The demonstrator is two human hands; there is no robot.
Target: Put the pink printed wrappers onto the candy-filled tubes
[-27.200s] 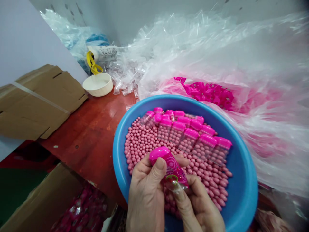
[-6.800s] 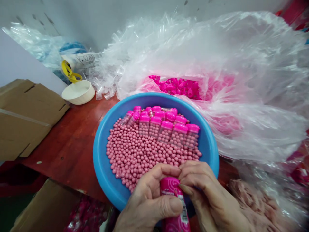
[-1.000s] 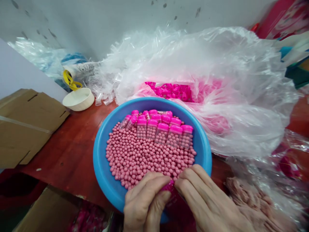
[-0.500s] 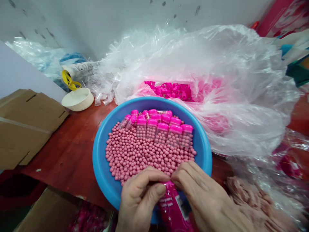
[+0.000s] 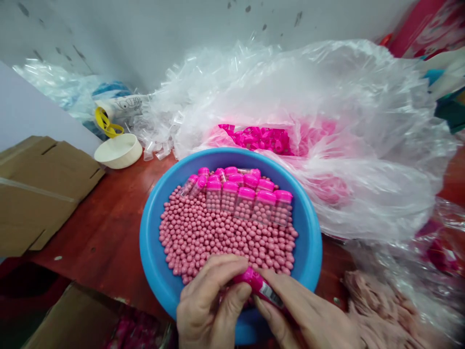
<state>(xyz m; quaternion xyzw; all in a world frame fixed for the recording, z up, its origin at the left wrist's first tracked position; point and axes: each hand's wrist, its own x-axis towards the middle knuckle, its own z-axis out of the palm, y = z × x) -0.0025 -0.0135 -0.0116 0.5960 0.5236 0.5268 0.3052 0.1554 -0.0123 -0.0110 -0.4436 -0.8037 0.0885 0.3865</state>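
While the white dish [image 5: 119, 157] stands beyond the left side of the blue basin [image 5: 148, 242], the left hand [image 5: 205, 305] pinches the pink packet [image 5: 253, 279] over the basin's near part. The step in hand appears to be two-handed wrapper handling; adjustment calls for opposed, light pressure. The right hand [image 5: 312, 310] grips the packet's other end, its exact fingertip contact partly hidden. The translucent bag [image 5: 366, 116] lies beyond the basin's right side.

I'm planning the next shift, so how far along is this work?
Filled and capped: the clear containers in the blue basin. In hand: a pink-wrapped piece, between left hand and right hand. Apparently left: those containers bear no wrapper, and balls, pink caps and clear tubes lie loose. No total shows.
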